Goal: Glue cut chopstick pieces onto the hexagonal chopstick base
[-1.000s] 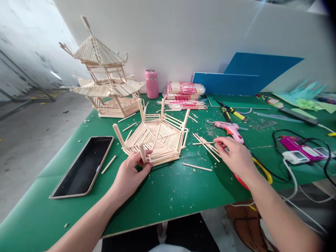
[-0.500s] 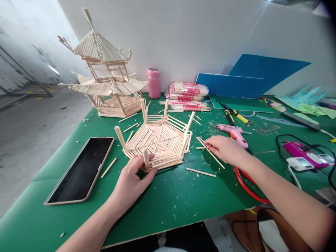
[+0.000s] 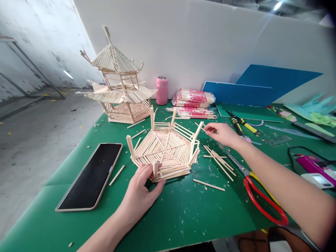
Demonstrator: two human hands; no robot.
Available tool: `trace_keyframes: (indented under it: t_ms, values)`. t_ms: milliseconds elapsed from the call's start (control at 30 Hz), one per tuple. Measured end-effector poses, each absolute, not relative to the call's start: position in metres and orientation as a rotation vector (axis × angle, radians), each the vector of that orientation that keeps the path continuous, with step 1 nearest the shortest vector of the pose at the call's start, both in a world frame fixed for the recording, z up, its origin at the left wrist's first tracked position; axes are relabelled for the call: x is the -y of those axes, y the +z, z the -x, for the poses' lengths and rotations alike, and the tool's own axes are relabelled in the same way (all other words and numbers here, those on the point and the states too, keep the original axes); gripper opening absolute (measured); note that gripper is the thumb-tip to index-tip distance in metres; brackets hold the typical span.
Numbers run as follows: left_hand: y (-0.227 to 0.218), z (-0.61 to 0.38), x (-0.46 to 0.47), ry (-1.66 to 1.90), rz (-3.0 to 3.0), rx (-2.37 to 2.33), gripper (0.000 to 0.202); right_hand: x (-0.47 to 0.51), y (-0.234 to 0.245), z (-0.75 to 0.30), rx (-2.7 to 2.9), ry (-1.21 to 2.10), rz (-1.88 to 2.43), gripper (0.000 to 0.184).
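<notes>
A hexagonal tray-like frame built of thin wooden sticks (image 3: 165, 147) sits on the green table mat (image 3: 183, 217). My left hand (image 3: 143, 192) is closed around the frame's near corner post, thumb on one side and fingers on the other. My right hand (image 3: 220, 133) hovers just right of the frame's right-hand post. Its fingertips are pinched together on what looks like a thin wooden stick pointing toward that post. A loose bunch of sticks (image 3: 219, 159) lies on the mat below this hand.
A finished stick pagoda (image 3: 118, 91) stands at the back left, a black phone (image 3: 91, 175) lies front left. Behind are a pink bottle (image 3: 162, 90), wrapped stick packs (image 3: 194, 99) and blue boards (image 3: 262, 87). Red-handled scissors (image 3: 262, 199), yellow pliers (image 3: 243, 124) and cables lie right.
My right hand has lifted from the loose sticks and moved up and left to the frame's right post. The left hand keeps its hold on the near post. The view has shifted.
</notes>
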State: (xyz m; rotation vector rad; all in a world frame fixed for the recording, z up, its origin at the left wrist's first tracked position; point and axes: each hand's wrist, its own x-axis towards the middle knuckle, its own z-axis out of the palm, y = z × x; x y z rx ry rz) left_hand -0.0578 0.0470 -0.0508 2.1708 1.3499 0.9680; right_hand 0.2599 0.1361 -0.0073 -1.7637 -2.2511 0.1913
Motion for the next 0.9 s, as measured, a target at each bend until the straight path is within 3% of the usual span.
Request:
trace_keyframes:
  t_ms: [233, 533, 900]
  values:
    - [-0.047, 0.057, -0.045, 1.007, -2.224, -1.338, 0.022, -0.214, -0.025, -0.225, 2.35, 0.158, 1.626, 0.027]
    - [-0.053, 0.06, -0.045, 1.016, -2.359, -1.406, 0.029, -0.288, -0.036, -0.178, 2.537, 0.049, 1.497, 0.029]
    - [-0.057, 0.061, -0.045, 1.03, -2.4, -1.411, 0.034, -0.281, -0.031, -0.165, 2.778, 0.036, 1.499, 0.027]
